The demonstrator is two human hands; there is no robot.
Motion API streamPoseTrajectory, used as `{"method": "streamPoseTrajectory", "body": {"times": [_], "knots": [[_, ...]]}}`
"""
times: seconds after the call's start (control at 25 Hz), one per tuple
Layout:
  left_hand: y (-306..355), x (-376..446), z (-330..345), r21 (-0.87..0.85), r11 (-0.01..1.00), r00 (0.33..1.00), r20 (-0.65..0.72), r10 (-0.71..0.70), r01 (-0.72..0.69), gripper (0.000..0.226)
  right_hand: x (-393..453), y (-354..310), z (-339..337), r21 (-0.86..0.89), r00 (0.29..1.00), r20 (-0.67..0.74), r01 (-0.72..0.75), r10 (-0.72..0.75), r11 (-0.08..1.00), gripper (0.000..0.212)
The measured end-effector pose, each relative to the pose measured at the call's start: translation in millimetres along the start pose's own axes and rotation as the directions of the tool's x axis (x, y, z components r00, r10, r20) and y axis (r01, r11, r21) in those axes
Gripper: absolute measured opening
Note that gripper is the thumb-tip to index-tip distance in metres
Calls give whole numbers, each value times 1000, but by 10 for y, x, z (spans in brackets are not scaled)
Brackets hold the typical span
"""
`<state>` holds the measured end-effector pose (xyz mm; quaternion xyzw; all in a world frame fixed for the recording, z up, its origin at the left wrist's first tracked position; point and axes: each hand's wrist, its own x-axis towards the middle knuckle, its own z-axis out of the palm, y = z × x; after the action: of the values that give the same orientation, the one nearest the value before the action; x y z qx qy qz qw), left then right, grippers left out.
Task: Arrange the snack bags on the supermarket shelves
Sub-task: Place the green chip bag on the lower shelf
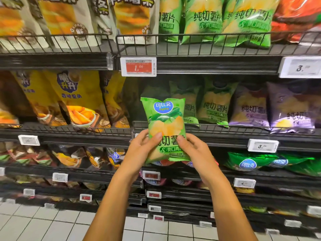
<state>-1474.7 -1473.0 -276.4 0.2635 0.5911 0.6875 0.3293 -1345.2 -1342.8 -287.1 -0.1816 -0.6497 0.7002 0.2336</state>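
Green chip bag [165, 126] held upright in front of the middle shelf rail [225, 129], lower half gripped from both sides: left hand [142, 150] and right hand [194, 150], thumbs pressed on its front. Behind it stand matching green bags [214, 105], purple bags [250, 108] to their right, yellow bags [81, 100] to the left; red price tag [138, 66] above.

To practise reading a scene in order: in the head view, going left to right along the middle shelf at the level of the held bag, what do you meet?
Yellow snack bags → held green chip bag, gripped by left hand and right hand → shelved green bags → purple bags.
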Motion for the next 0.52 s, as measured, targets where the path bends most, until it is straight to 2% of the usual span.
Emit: {"method": "streamPoseTrajectory", "body": {"times": [0.12, 0.2, 0.28, 0.4, 0.52], "knots": [[56, 16, 23, 1, 998, 998, 0, 65, -65, 71, -4, -62, -96, -3, 997, -30, 75, -75, 997, 45], [132, 40, 1, 8, 988, 982, -108, 157, -157, 96, 0, -135, -198, -66, 994, -11, 107, -107, 992, 41], [222, 42, -49, 31, 975, 955, -197, 222, -220, 112, 2, -194, -288, -115, 993, 32, 118, -115, 986, 49], [288, 41, -118, -34, 981, 969, -164, 184, -192, 105, 17, -198, -305, -116, 994, 45, 105, -101, 988, 74], [264, 32, -115, -113, 974, 960, -221, 171, -199, 97, 37, -179, -251, -148, 993, -31, 106, -112, 983, 88]]}}
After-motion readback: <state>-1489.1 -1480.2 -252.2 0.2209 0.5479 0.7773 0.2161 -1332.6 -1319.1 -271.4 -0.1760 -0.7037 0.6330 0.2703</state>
